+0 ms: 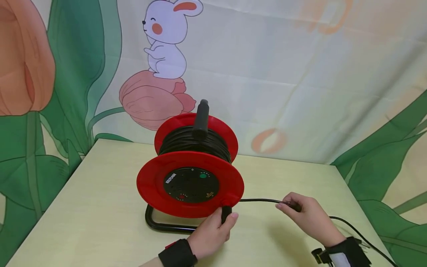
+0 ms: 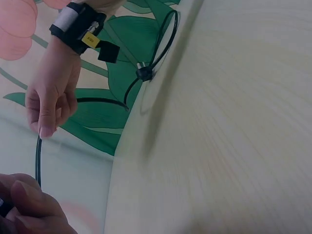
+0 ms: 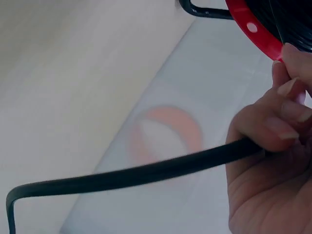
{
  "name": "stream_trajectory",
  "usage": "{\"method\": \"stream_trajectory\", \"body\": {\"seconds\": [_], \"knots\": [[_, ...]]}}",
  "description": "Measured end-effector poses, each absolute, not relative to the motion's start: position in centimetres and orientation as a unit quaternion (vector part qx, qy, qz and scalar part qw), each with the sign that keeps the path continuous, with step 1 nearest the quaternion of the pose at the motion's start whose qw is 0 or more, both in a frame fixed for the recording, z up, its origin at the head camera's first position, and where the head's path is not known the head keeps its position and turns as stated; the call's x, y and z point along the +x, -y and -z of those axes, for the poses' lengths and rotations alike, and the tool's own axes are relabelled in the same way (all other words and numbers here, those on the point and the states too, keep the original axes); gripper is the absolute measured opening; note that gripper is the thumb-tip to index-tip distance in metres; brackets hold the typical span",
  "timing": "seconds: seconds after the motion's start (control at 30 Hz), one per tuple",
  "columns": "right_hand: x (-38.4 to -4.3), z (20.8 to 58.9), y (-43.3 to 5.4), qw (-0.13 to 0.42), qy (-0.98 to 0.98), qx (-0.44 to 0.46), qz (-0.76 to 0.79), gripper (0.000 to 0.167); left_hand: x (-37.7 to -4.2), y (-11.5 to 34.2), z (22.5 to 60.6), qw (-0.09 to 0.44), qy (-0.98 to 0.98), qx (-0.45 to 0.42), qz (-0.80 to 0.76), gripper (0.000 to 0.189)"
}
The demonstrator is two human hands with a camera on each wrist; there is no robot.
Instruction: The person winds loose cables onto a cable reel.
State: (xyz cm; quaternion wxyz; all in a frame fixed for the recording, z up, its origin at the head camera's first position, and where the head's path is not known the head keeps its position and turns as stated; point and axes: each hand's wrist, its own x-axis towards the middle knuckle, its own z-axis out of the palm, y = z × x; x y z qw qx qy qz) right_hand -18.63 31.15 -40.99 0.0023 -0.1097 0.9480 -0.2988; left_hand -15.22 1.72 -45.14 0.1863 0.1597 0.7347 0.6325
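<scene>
Head view, lower centre: the left hand (image 1: 210, 236) grips the black knob (image 1: 226, 215) of the red reel (image 1: 190, 159), left of centre; the right hand (image 1: 310, 219), lower right, pinches the black cable (image 1: 258, 200). Winding or unwinding seems in hand; the next turn calls for even tension.

Head view: left hand (image 1: 211, 233) at six o'clock, fingers curled, thumb directed toward one o'clock; left forearm (image 1: 151, 263) entering from seven o'clock. Right hand (image 1: 308, 217) at four o'clock, aimed toward ten o'clock, thumb and forefinger pinched, remaining fingers curled inward. The hands are apart, not touching.
</scene>
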Motion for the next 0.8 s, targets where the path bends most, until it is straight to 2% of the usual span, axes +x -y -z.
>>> {"method": "stream_trajectory", "body": {"seconds": [0.2, 0.43, 0.7, 0.8], "knots": [[-18.2, 38.7, -32.5, -0.018, -0.96, -0.114, 0.256, 0.025, -15.2, -1.8, 45.5, 0.193, -0.738, 0.16, -0.626, 0.04], [-17.1, 34.9, -37.6, -0.095, -0.977, -0.087, 0.17, 0.019, -15.2, -1.7, 45.5, 0.197, -0.739, 0.156, -0.625, 0.04], [-16.0, 34.6, -45.2, -0.173, -0.978, -0.029, 0.116, 0.036, -15.2, -1.2, 46.7, 0.195, -0.738, 0.15, -0.628, 0.041], [-15.8, 35.5, -46.8, -0.175, -0.977, -0.015, 0.124, 0.043, -15.2, -1.0, 47.0, 0.199, -0.733, 0.15, -0.633, 0.041]]}}
